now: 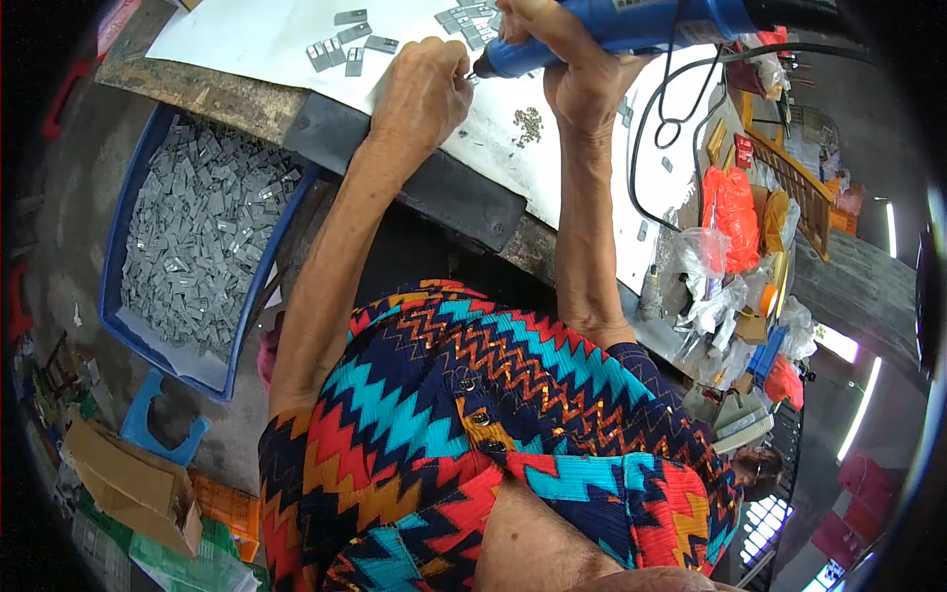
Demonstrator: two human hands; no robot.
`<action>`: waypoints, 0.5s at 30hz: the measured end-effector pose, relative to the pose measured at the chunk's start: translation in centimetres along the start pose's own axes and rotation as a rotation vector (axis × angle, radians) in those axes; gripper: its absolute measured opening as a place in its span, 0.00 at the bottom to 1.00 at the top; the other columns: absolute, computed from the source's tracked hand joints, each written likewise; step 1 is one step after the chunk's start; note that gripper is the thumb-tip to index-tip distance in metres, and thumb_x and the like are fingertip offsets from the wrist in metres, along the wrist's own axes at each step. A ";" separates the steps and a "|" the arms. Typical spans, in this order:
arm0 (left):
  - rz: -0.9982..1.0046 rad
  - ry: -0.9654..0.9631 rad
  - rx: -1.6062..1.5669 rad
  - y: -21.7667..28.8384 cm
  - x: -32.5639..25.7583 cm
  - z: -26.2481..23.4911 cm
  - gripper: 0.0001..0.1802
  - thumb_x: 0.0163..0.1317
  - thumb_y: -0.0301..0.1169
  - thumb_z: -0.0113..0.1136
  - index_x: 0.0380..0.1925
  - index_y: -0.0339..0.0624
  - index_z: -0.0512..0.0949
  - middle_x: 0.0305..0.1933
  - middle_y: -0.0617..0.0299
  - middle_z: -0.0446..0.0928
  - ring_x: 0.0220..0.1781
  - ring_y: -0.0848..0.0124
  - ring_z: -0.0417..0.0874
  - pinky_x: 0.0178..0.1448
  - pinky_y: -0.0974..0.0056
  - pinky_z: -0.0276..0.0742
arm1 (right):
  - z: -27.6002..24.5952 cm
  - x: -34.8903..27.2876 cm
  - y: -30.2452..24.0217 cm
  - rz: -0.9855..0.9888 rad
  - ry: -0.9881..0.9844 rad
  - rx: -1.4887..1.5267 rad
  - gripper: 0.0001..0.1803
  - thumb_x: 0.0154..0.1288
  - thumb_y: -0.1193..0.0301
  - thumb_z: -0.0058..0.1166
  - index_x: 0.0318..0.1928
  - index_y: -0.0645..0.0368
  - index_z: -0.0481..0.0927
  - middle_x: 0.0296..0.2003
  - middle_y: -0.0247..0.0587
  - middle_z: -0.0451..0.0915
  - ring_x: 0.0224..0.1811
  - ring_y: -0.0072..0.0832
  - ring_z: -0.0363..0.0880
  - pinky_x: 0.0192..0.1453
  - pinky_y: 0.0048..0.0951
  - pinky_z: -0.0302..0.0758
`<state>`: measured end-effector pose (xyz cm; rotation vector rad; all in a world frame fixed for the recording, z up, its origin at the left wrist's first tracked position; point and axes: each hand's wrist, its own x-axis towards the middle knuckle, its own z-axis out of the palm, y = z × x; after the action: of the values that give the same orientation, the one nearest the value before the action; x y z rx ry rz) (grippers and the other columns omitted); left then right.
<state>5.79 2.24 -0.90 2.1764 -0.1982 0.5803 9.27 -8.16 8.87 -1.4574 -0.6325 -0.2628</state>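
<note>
Right hand [582, 74] has a closed grip on the blue power screwdriver [612, 30], tip down, while the left hand [424, 89] pinches something tiny on the counter [552, 168] to steady it.

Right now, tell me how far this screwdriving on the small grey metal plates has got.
Done, by the look of it: two clusters of small grey plates lie on the white sheet. In hand: the right hand presses the blue electric screwdriver onto a piece pinched by the left hand, beside a little heap of screws. Left: the blue crate holds a deep pile of grey plates.
</note>
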 end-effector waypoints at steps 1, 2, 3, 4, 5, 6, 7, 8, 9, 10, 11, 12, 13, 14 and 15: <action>-0.005 0.013 0.004 0.1 0.0 -0.1 0.08 0.44 0.21 0.64 0.23 0.36 0.73 0.25 0.56 0.73 0.29 0.60 0.74 0.36 0.59 0.70 | -0.2 -0.1 -0.3 0.054 -0.025 -0.010 0.11 0.46 0.76 0.61 0.31 0.59 0.73 0.26 0.34 0.75 0.26 0.23 0.74 0.33 0.24 0.74; 0.000 0.015 0.007 0.1 -0.1 0.0 0.08 0.44 0.21 0.64 0.23 0.36 0.73 0.25 0.56 0.73 0.29 0.60 0.74 0.36 0.59 0.70 | -0.1 -0.4 -0.3 0.049 -0.024 -0.008 0.11 0.46 0.76 0.61 0.31 0.59 0.73 0.26 0.34 0.75 0.26 0.23 0.74 0.33 0.24 0.74; 0.031 0.027 0.019 0.2 -0.1 0.1 0.09 0.44 0.21 0.64 0.26 0.37 0.74 0.25 0.56 0.73 0.30 0.60 0.74 0.36 0.59 0.71 | 0.0 -0.6 0.0 0.018 0.000 0.002 0.11 0.46 0.76 0.61 0.31 0.58 0.73 0.26 0.34 0.75 0.27 0.22 0.74 0.34 0.24 0.74; 0.062 0.038 0.030 0.3 0.0 0.2 0.09 0.45 0.22 0.64 0.28 0.37 0.75 0.25 0.55 0.73 0.30 0.60 0.74 0.36 0.58 0.71 | -0.1 -0.7 0.4 -0.013 0.025 0.012 0.11 0.45 0.77 0.61 0.31 0.58 0.73 0.26 0.33 0.75 0.27 0.22 0.73 0.34 0.24 0.73; 0.070 0.036 0.031 0.4 0.0 0.2 0.09 0.45 0.22 0.64 0.28 0.37 0.75 0.25 0.55 0.73 0.30 0.60 0.74 0.36 0.58 0.71 | -0.9 -0.5 1.4 -0.109 -0.030 -0.207 0.12 0.45 0.77 0.61 0.32 0.58 0.74 0.26 0.33 0.75 0.28 0.22 0.73 0.35 0.24 0.73; 0.051 0.023 0.020 0.4 0.0 0.0 0.07 0.45 0.22 0.62 0.25 0.37 0.74 0.26 0.53 0.73 0.32 0.57 0.75 0.39 0.58 0.72 | -0.7 -0.8 0.9 -0.111 -0.026 -0.208 0.12 0.45 0.77 0.61 0.32 0.58 0.74 0.26 0.33 0.75 0.28 0.22 0.73 0.35 0.24 0.73; 0.030 0.009 0.008 0.4 0.0 0.0 0.05 0.44 0.23 0.60 0.23 0.37 0.74 0.27 0.50 0.74 0.35 0.55 0.76 0.42 0.57 0.73 | -0.4 -1.1 0.3 -0.114 0.013 -0.140 0.12 0.45 0.77 0.61 0.32 0.58 0.74 0.26 0.33 0.75 0.29 0.22 0.73 0.35 0.24 0.73; 0.033 0.006 0.008 0.1 0.0 0.0 0.05 0.44 0.23 0.60 0.23 0.37 0.74 0.27 0.50 0.74 0.35 0.55 0.76 0.42 0.57 0.73 | -0.1 -1.3 -0.1 -0.117 0.053 -0.073 0.12 0.44 0.77 0.61 0.32 0.58 0.74 0.27 0.32 0.75 0.29 0.22 0.73 0.35 0.24 0.73; 0.068 0.005 0.045 -0.3 -0.1 0.1 0.08 0.45 0.22 0.61 0.28 0.37 0.75 0.26 0.52 0.74 0.33 0.56 0.76 0.39 0.57 0.73 | -0.3 -1.1 -0.5 -0.169 0.050 -0.068 0.13 0.45 0.76 0.61 0.33 0.59 0.73 0.26 0.33 0.75 0.28 0.22 0.73 0.35 0.24 0.73; 0.107 0.001 0.079 -0.3 -0.1 0.1 0.12 0.46 0.22 0.62 0.33 0.37 0.75 0.26 0.54 0.73 0.32 0.58 0.75 0.37 0.58 0.72 | 0.3 -0.6 -1.0 -0.283 0.062 0.205 0.12 0.47 0.78 0.59 0.33 0.62 0.72 0.25 0.37 0.75 0.25 0.24 0.73 0.32 0.24 0.73; 0.091 0.001 0.085 -0.2 -0.1 0.2 0.09 0.46 0.24 0.62 0.30 0.37 0.74 0.26 0.54 0.73 0.32 0.57 0.75 0.38 0.57 0.72 | 0.1 -0.2 -2.4 -0.266 0.011 0.231 0.11 0.48 0.79 0.57 0.34 0.63 0.71 0.24 0.40 0.75 0.22 0.24 0.73 0.30 0.25 0.73; 0.093 -0.002 0.084 -0.2 -0.1 0.3 0.09 0.46 0.24 0.62 0.30 0.37 0.74 0.26 0.54 0.73 0.32 0.57 0.75 0.38 0.57 0.72 | -0.2 0.1 -3.6 -0.251 -0.043 0.259 0.10 0.49 0.80 0.55 0.34 0.65 0.71 0.24 0.43 0.75 0.20 0.25 0.73 0.28 0.25 0.73; 0.094 -0.006 0.120 -0.2 -0.1 0.3 0.09 0.47 0.25 0.62 0.28 0.36 0.74 0.27 0.53 0.73 0.32 0.56 0.76 0.38 0.57 0.72 | -0.6 0.2 -3.3 -0.274 -0.054 0.307 0.09 0.50 0.82 0.51 0.34 0.68 0.70 0.23 0.48 0.74 0.18 0.26 0.72 0.25 0.27 0.73; 0.094 -0.011 0.156 -0.2 -0.1 0.4 0.09 0.48 0.26 0.61 0.27 0.35 0.73 0.27 0.52 0.73 0.32 0.56 0.76 0.38 0.56 0.72 | -1.0 -0.2 -3.4 -0.273 -0.051 0.305 0.09 0.50 0.82 0.51 0.34 0.68 0.70 0.23 0.48 0.74 0.18 0.26 0.72 0.25 0.27 0.73; 0.093 -0.014 0.155 -0.1 -0.2 0.4 0.09 0.48 0.26 0.61 0.27 0.35 0.73 0.27 0.52 0.73 0.32 0.56 0.76 0.38 0.56 0.72 | -1.4 -1.0 -3.7 -0.211 -0.016 0.304 0.09 0.50 0.81 0.51 0.34 0.68 0.70 0.23 0.48 0.74 0.18 0.26 0.71 0.25 0.27 0.73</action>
<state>5.81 2.04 -1.27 2.3312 -0.2710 0.6510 6.85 -10.13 11.44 -1.1034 -0.8043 -0.3047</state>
